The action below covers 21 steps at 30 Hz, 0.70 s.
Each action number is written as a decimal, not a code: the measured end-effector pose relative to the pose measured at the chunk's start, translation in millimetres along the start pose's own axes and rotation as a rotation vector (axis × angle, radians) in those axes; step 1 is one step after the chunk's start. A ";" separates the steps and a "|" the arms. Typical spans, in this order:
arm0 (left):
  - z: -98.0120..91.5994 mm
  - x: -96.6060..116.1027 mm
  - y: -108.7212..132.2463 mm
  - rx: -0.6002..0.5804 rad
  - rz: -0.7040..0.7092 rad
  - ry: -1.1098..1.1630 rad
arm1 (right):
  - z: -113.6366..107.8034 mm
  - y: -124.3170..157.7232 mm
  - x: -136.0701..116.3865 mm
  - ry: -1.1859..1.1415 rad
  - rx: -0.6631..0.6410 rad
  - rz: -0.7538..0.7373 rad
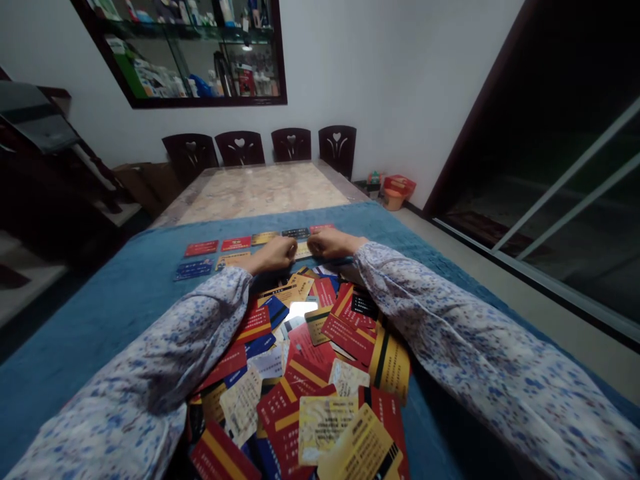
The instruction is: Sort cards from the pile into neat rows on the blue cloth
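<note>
Both my hands reach forward over the blue cloth, past a heap of cards (310, 353). Between them lies a pale yellow card (303, 251), gripped at its left end by my left hand (275, 254) and at its right end by my right hand (333, 243); the fingers of both are closed. Behind the hands runs a row with a red card (201, 249), another red card (236, 244), a gold card (265, 238) and a black card (295, 233). Nearer, left of my left hand, are a blue card (193, 268) and an orange-gold card (233, 260).
The blue cloth (100, 300) covers the near part of a long marble-patterned table (250, 190). Dark chairs (240, 148) stand at its far end. A wall cabinet (200, 60) holds bottles. An orange bucket (393, 199) is on the floor at the right.
</note>
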<state>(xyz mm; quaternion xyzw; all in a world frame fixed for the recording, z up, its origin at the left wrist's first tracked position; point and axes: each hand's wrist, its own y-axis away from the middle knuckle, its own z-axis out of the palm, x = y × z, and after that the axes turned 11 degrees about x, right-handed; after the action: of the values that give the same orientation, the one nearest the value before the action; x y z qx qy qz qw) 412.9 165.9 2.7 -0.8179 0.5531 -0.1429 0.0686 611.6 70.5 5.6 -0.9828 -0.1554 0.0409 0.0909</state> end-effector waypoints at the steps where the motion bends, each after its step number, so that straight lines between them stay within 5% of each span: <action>1: 0.9 -1.0 -0.1 -0.001 -0.004 0.008 | 0.9 -0.8 0.7 0.001 -0.005 -0.002; 21: -2.2 -7.6 -10.3 -0.076 0.100 -0.012 | 1.6 -5.6 0.5 -0.005 -0.005 0.020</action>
<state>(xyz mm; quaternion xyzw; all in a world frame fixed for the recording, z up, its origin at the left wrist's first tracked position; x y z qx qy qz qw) 418.7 176.9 6.3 -0.7921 0.5978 -0.1134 0.0480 610.2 76.1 5.1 -0.9844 -0.1460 0.0439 0.0874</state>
